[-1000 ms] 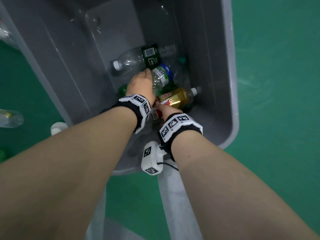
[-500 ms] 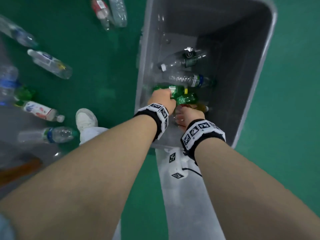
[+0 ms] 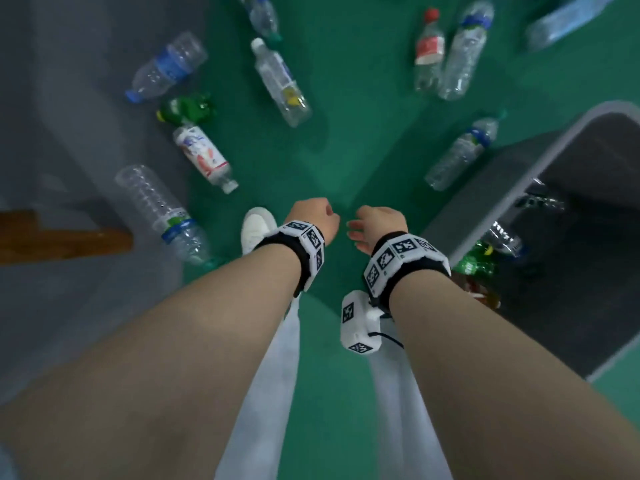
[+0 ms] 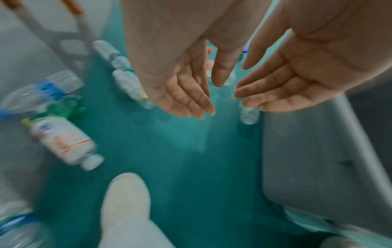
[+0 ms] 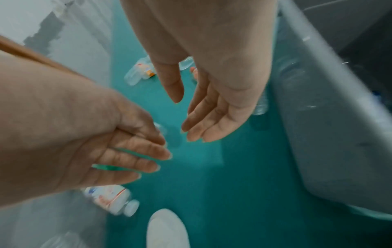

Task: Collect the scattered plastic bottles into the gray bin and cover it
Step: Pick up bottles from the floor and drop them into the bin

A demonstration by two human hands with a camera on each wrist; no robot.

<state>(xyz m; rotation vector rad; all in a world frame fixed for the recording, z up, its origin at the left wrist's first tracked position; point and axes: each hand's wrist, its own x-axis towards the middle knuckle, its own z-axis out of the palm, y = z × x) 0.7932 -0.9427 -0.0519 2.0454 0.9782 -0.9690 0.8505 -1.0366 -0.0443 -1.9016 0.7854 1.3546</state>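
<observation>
Both hands hang empty over the green floor (image 3: 346,150), just in front of the person's white shoe (image 3: 256,228). The left hand (image 3: 313,220) and the right hand (image 3: 377,225) are side by side, near each other but apart; the wrist views show their fingers extended and relaxed, grasping nothing, which suits hands free to reach for a pickup. The gray bin (image 3: 485,199) stands just to the right of the right hand, uncovered, with several bottles (image 3: 481,265) lying in its near end; no lid can be identified in any view. Judged from this layout, collection is partly done. To the left of the hands, a clear bottle with a blue band (image 3: 162,213) and a white-labelled bottle (image 3: 202,154) lie nearest, with a green bottle (image 3: 185,109) touching the latter's far end. A blue-labelled clear bottle (image 3: 462,152) lies close against the bin's outer wall. Farther out lie a long clear bottle (image 3: 280,81), a red-labelled bottle (image 3: 427,53) and others near the upper edge. The nearest floor bottles are the likely next targets, since they demand the shortest carry to the bin.
</observation>
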